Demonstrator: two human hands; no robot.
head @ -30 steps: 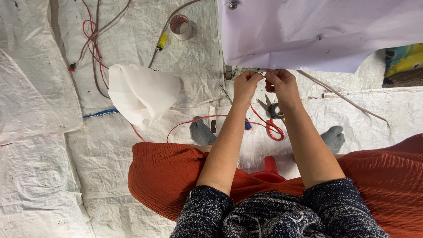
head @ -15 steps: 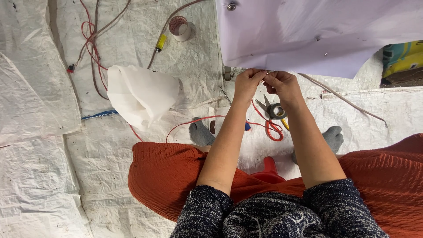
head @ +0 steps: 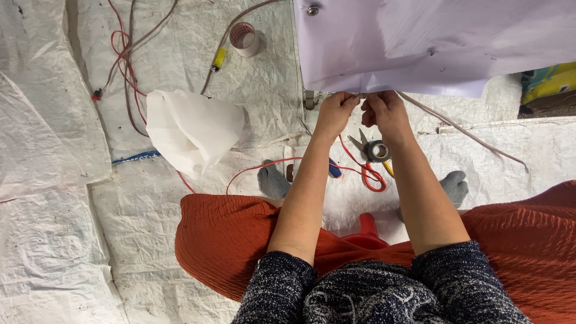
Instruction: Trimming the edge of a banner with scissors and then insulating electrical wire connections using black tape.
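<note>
The floor [head: 54,144] was covered with white woven sheeting, creased and spotted with dirt. At far left, red and brown wires [head: 123,57] trailed across it. Right of these lay a crumpled white cloth [head: 192,129], with a roll of tape [head: 245,38] and a small yellow tool [head: 219,57] above it.

At centre, the left hand [head: 336,111] and the right hand [head: 384,111] met at the lower edge of a large pale lilac sheet [head: 432,42]. Each grip was pinched shut on that edge, fingertips nearly touching; what lay between the fingers could not be told. The sheet hung smooth and faintly glossy, with a metal stud [head: 312,10] at its upper left corner and a slight fold along the held edge.

In my judgement, the edge is best worked with both pinches kept close together and the sheet held taut, so the fold stays straight.

Below the hands lay scissors [head: 360,144], a dark tape roll [head: 378,150] and a red wire loop [head: 372,177]. An orange garment [head: 228,240] covered the knees.
</note>
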